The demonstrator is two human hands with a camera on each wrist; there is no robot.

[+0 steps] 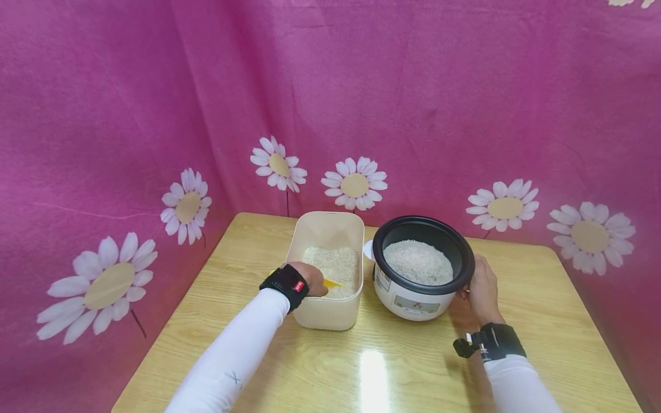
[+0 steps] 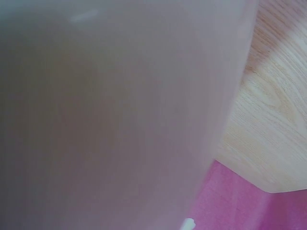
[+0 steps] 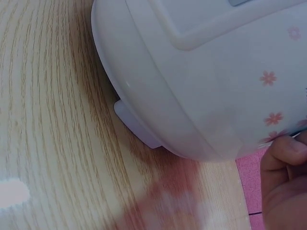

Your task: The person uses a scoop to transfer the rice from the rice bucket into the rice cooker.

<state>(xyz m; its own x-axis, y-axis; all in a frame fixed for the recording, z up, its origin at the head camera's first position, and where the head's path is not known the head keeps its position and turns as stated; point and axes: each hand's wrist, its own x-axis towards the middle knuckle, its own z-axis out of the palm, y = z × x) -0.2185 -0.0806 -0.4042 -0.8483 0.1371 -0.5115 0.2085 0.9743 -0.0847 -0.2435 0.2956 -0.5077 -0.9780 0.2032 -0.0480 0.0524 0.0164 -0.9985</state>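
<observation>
My left hand (image 1: 311, 279) reaches over the near left rim of a cream plastic bin (image 1: 322, 316) and grips a yellow scoop (image 1: 333, 283). The scoop's visible end lies over the rice (image 1: 338, 261) inside, and its handle is hidden in the hand. Blurred bin wall (image 2: 120, 115) fills most of the left wrist view. To the right stands a white rice cooker (image 1: 413, 310), uncovered, with a heap of rice (image 1: 417, 261) in its black pot. My right hand (image 1: 485, 289) holds the cooker at its right side, below the dark rim; curled fingers (image 3: 288, 153) show against its flower-printed wall.
Both containers stand side by side on a light wooden table (image 1: 320, 367), a narrow gap between them. A white side handle (image 1: 368, 250) of the cooker points toward the bin. Pink cloth (image 1: 413, 103) with daisies hangs behind the table and along its sides.
</observation>
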